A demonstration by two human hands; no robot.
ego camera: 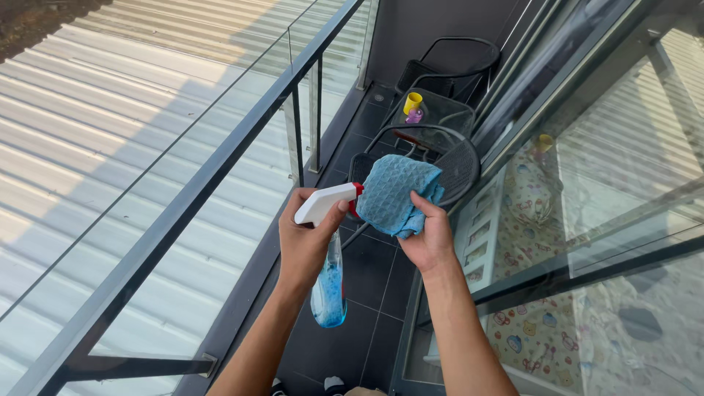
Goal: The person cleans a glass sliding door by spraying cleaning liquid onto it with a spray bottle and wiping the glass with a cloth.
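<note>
This is a narrow home balcony, high above a neighbouring corrugated metal roof (pixel 110 132). A dark metal handrail (pixel 220 158) tops a glass balustrade (pixel 183 271) along one side, and large sliding glass doors (pixel 601 183) close the other. Dark floor tiles (pixel 367 271) run between them. Two black mesh chairs (pixel 447 158) flank a small round tabletop (pixel 440 110) at the far end.

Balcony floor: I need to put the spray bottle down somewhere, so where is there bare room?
Bare dark tiles lie below both hands, between the glass railing and the sliding glass door. Farther along it is crowded: a black chair, a small table with a yellow cup, then a second chair. The left hand holds the spray bottle, the right hand a blue cloth.
</note>
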